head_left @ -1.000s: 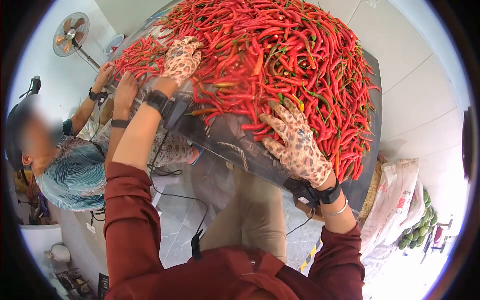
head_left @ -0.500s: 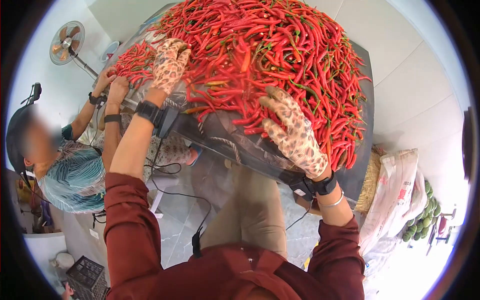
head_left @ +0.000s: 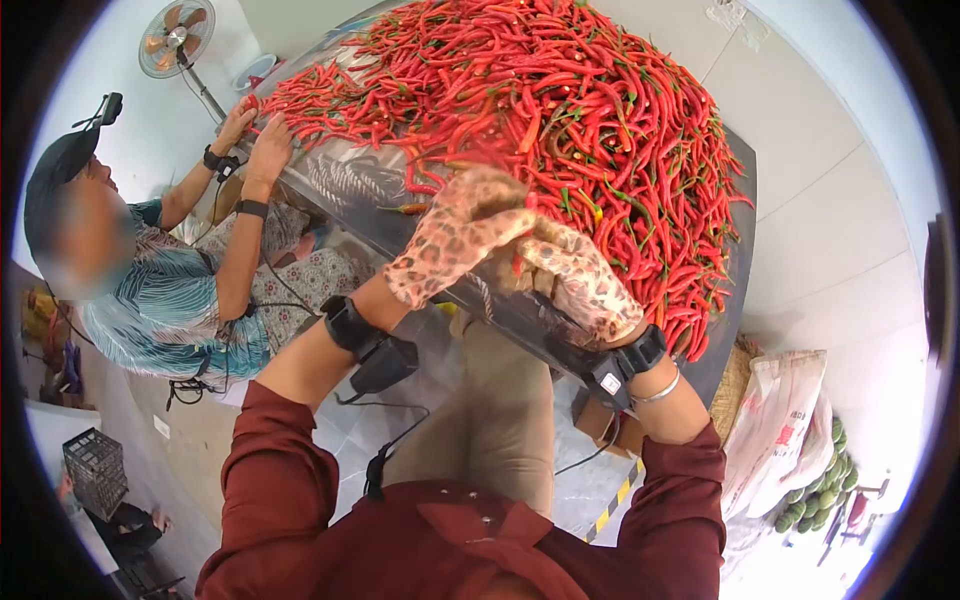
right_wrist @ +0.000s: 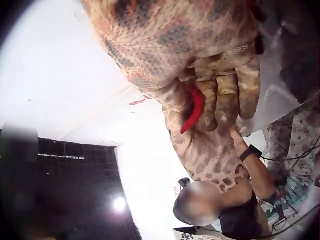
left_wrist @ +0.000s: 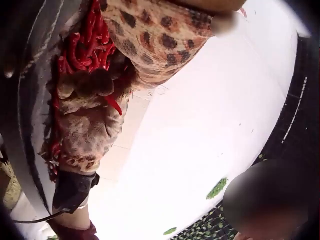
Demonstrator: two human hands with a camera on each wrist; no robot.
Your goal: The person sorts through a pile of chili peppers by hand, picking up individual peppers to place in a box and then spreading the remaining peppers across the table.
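Observation:
In the head view my left hand (head_left: 460, 225), in a leopard-print glove, reaches over to my right hand (head_left: 585, 280) at the table's near edge. Both meet around a red chili pepper. Its red tip (left_wrist: 114, 105) sticks out beside the curled right fingers in the left wrist view. The right wrist view shows this curved chili (right_wrist: 195, 110) against stained, curled fingertips (right_wrist: 227, 102). My right fingers grip it. The left fingertips are blurred or covered, and I cannot tell whether they pinch it too. A big heap of red chilies (head_left: 600, 120) lies just beyond.
The dark table (head_left: 735, 200) carries the heap, with white rope (head_left: 350, 180) under clear plastic. At the left a person (head_left: 150, 270) works at chilies on the same table. Beyond stands a fan (head_left: 177, 38). White sacks (head_left: 785, 420) stand at the right.
My left hand has left the heap and come right and nearer, meeting my right hand. The right fingers, earlier spread over the near chilies, have curled in. The head view has swung left.

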